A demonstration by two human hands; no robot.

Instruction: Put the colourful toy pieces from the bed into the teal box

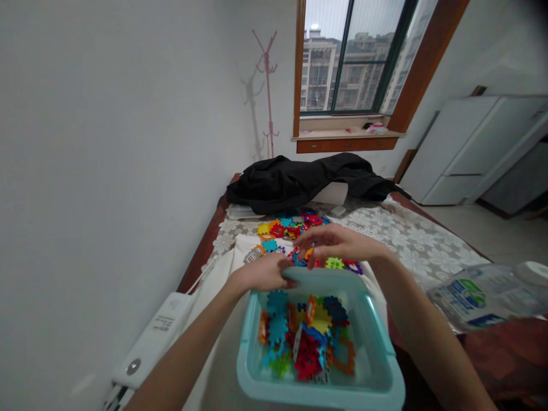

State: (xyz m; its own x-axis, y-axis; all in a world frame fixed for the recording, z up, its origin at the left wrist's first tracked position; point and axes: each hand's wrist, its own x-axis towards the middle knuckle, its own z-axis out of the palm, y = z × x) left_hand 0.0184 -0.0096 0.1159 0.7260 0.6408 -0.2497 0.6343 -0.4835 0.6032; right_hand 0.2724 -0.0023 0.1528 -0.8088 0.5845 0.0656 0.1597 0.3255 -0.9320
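Observation:
A light teal plastic bin [319,394] stands in front of me with several gear-edged toy building pieces [308,354] inside, in red, blue, yellow, orange and green. My left hand [265,273] grips the bin's far left rim, thumb on the inner side and fingers beyond the edge. Just past the far rim hovers my right hand [331,242], its fingers curved and apart over more loose pieces [278,228] on the table. Some of those pieces are hidden behind the hand, and I cannot see any piece held in it.
A black cloth [299,180] lies across the table's far end. To the right is a large clear plastic bottle [492,291]. A white power strip [158,337] lies at left by the wall. Lace-patterned cloth [411,240] covers the table.

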